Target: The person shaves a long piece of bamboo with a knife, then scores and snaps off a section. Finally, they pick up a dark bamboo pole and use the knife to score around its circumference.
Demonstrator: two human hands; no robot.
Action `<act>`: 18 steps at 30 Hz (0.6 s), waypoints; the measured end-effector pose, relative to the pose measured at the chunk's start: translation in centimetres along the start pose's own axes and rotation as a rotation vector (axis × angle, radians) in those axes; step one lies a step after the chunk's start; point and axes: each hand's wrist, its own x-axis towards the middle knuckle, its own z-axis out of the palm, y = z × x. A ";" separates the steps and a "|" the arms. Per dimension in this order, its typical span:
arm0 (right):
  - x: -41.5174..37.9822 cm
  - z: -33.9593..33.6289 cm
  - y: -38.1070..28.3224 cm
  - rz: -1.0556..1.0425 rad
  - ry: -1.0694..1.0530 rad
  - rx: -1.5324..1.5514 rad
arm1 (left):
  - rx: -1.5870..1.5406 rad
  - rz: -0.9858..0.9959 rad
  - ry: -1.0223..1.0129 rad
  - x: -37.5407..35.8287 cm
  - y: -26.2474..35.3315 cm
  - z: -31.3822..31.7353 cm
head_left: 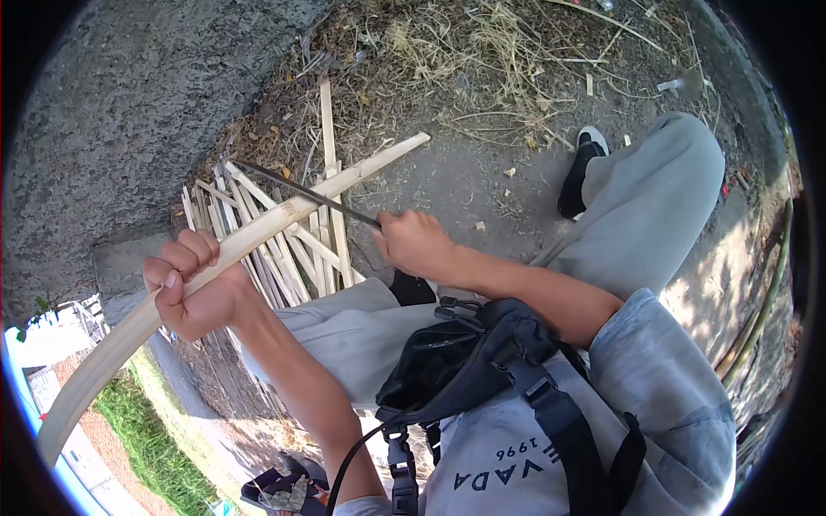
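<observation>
A long pale bamboo strip (258,230) crosses the view from the lower left to the upper middle. My left hand (196,288) is wrapped round it near its middle. In my right hand (415,245) is the handle of a long, dark-bladed knife (301,189). The blade lies across the strip beyond my left hand, touching or very close to it; its tip points to the upper left. The handle is mostly hidden in my fist. Beneath the strip, a pile of split bamboo pieces (275,258) rests on the ground beside my leg.
A rough grey stone or concrete block (146,112) stands at the upper left. Dry shavings (482,52) litter the dirt ahead. My bent leg (654,198) and dark shoe (585,168) are at right. A black bag (456,361) hangs across my chest. Long poles (761,301) lie far right.
</observation>
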 end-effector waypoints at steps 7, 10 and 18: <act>1.6 -1.5 2.4 0.041 -0.032 0.010 | -0.034 0.017 -0.038 0.1 0.0 -0.4; -0.1 -1.2 0.0 0.005 0.068 -0.006 | -0.027 0.004 -0.011 -0.1 -0.2 0.7; 1.1 -1.0 3.9 0.168 -0.036 0.019 | -0.024 -0.007 -0.032 0.8 -0.1 -0.1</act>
